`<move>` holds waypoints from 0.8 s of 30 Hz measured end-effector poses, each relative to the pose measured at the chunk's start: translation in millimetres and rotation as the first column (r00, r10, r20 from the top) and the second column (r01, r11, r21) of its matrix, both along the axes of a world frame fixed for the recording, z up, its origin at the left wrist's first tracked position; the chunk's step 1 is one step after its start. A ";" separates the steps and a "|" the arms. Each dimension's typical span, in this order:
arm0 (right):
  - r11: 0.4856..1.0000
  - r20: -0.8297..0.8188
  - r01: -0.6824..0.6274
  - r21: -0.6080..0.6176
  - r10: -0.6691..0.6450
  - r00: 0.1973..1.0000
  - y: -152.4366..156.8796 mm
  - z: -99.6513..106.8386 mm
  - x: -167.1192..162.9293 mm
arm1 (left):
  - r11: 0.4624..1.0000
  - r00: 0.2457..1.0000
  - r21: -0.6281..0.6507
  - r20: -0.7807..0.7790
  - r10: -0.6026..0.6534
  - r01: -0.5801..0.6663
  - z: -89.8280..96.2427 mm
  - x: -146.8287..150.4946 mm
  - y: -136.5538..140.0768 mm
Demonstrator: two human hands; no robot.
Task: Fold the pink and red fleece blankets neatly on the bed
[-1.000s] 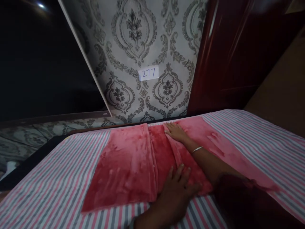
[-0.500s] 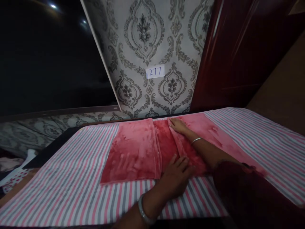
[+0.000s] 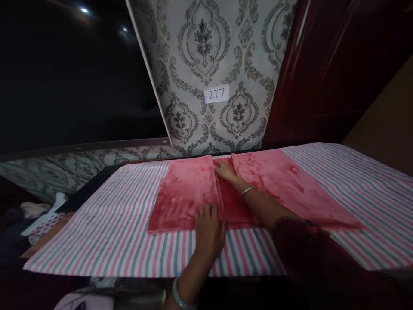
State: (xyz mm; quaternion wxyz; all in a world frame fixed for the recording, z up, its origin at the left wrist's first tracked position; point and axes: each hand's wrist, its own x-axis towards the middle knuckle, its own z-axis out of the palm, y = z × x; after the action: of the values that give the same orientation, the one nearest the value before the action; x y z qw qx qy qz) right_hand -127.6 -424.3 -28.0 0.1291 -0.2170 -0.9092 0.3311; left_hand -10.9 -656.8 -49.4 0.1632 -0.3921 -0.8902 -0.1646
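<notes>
A red-pink plush cloth point(image 3: 187, 189) lies folded, with a left panel and a right panel point(image 3: 267, 172) on either side of a darker red strip point(image 3: 235, 202). My left hand point(image 3: 209, 230) rests at the near edge of the left panel, close to its inner corner; its fingers lie over the cloth and the thumb is out to the right. Farther back, my right hand point(image 3: 225, 171) reaches across the strip, fingers extended to the far end of the left panel's inner edge. Its fingertips touch the cloth there; the undersides of both hands are hidden.
A striped pink, grey and white cover point(image 3: 106, 232) lies beneath the plush cloth. Behind stands a patterned wall point(image 3: 206, 56) with a paper label point(image 3: 216, 94) reading 277. A dark screen point(image 3: 71, 77) is at left, a dark red glossy panel point(image 3: 316, 77) at right.
Both hands have moved left, from the right panel's inner edge to the left panel's inner edge. The right panel now lies flatter. The view has shifted slightly.
</notes>
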 end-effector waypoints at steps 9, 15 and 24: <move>0.999 -0.066 0.012 0.030 -0.010 0.998 -24.0 -0.1 -17.6 | 0.994 0.988 0.062 -0.131 -0.080 0.089 -8.8 -16.9 -6.8; 0.996 -0.129 0.062 0.070 -0.053 0.990 -20.2 5.3 -22.8 | 0.978 0.942 0.140 -0.319 -0.104 0.155 -3.2 -22.4 8.1; 0.987 0.030 0.100 0.128 -0.104 0.994 -6.5 -5.5 -8.8 | 0.970 0.934 0.055 -0.287 -0.213 0.239 -18.3 -15.7 16.7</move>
State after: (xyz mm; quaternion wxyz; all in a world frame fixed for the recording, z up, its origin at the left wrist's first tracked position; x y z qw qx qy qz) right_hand -136.4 -430.9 -33.5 0.1428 -0.2606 -0.9182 0.2620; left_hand -26.6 -640.1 -67.8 0.2842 -0.5035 -0.7991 -0.1650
